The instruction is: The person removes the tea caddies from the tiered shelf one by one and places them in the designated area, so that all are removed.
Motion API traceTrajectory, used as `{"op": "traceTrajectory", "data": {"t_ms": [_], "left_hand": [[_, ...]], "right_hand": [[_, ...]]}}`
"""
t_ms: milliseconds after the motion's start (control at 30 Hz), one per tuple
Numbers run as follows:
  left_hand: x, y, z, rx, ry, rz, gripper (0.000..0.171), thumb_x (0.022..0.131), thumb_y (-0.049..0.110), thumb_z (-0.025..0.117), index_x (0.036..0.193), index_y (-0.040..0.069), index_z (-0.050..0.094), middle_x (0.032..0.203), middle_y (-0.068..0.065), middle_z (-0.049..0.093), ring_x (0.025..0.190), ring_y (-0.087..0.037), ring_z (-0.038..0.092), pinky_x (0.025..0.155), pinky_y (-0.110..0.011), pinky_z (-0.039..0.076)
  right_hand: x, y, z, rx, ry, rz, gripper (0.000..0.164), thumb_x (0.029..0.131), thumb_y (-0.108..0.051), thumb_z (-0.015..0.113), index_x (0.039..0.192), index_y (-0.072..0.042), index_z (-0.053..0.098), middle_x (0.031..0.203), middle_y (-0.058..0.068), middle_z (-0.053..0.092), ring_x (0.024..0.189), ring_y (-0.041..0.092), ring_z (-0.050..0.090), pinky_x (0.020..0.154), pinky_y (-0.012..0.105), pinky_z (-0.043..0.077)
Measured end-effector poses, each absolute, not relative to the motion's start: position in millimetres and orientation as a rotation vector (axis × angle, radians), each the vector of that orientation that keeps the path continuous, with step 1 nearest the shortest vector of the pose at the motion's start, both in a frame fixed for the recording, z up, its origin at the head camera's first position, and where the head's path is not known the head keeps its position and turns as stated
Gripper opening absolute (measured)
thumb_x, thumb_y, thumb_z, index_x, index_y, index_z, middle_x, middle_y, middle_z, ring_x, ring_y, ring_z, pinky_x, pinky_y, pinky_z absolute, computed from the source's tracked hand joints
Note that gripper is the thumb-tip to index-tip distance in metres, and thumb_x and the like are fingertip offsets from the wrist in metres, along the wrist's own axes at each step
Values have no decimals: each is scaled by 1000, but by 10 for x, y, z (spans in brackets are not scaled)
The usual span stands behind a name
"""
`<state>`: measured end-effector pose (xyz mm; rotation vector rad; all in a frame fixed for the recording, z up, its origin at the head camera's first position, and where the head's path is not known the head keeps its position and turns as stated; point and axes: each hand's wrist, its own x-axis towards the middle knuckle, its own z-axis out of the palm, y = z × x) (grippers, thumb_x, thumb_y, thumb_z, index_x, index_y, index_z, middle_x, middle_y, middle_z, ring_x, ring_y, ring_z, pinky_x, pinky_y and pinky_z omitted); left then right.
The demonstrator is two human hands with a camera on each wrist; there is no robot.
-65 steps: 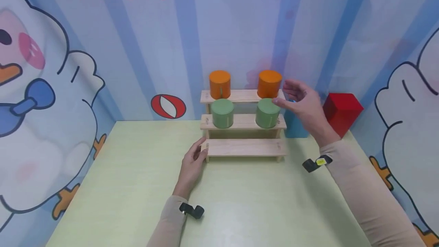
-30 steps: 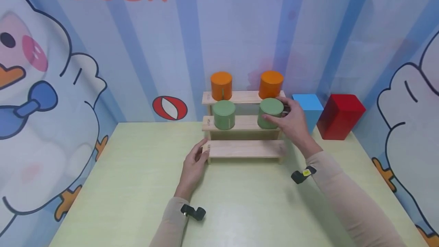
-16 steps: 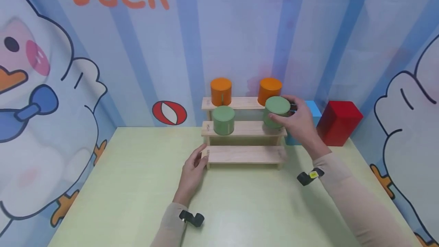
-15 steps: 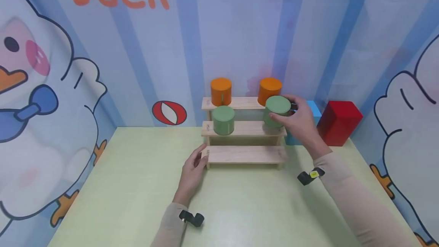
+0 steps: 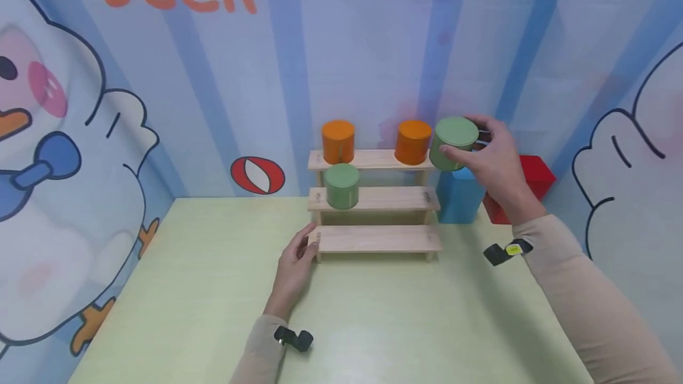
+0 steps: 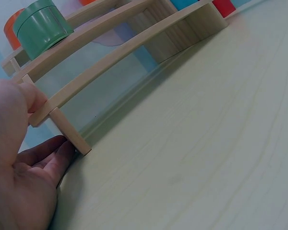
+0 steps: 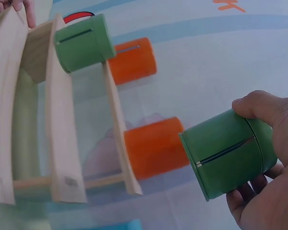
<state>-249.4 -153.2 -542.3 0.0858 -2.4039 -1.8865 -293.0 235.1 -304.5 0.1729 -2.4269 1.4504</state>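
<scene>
One glossy green cylinder aloft, pinched in fingers of right hand, just beside nearer orange cylinder; leftward drift could topple latter. Left hand, fingers gripping three-tiered pale wooden rack; loosened grip might let rack shift.

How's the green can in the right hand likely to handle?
The green can is probably stiff: it looks round and undented where the right hand grips it. It looks smooth, so may be a little slippery. Being roughly cylindrical, it could roll if laid on its side.
</scene>
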Motion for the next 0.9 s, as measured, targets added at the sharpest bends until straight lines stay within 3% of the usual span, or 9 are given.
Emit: {"op": "traceTrajectory", "data": {"t_ms": [233, 400, 600, 900], "left_hand": [[-2485, -1545, -5437, 84, -2422, -1887, 47, 115, 32, 63, 161, 42, 57, 172, 0, 49, 157, -31, 48, 130, -52, 42], [-2503, -1543, -5428, 81, -2434, -1879, 47, 116, 33, 62, 161, 44, 57, 174, 1, 47, 159, -32, 46, 131, -51, 41], [-2501, -1559, -5417, 79, -2431, -1891, 47, 116, 34, 62, 161, 42, 56, 173, 0, 47, 158, -31, 47, 130, -51, 42], [-2494, -1547, -5419, 84, -2426, -1906, 47, 116, 34, 61, 162, 43, 56, 173, 0, 48, 157, -31, 48, 129, -51, 43]], "right_hand": [[-2944, 2558, -2812, 73, -2413, 1400, 84, 99, -43, 86, 168, -18, 45, 157, 10, 51, 132, 26, 54, 96, 23, 57], [-2894, 2785, -2725, 34, -2386, 1388, 80, 100, -40, 85, 168, -23, 46, 150, -1, 52, 131, 19, 54, 91, 17, 56], [-2812, 3064, -2736, -61, -2399, 1382, 78, 101, -42, 83, 169, -28, 46, 152, -7, 51, 133, 15, 50, 94, 19, 54], [-2708, 3404, -3030, -113, -2479, 1314, 81, 105, -44, 76, 173, -19, 39, 158, 7, 47, 135, 21, 50, 96, 17, 51]]}}
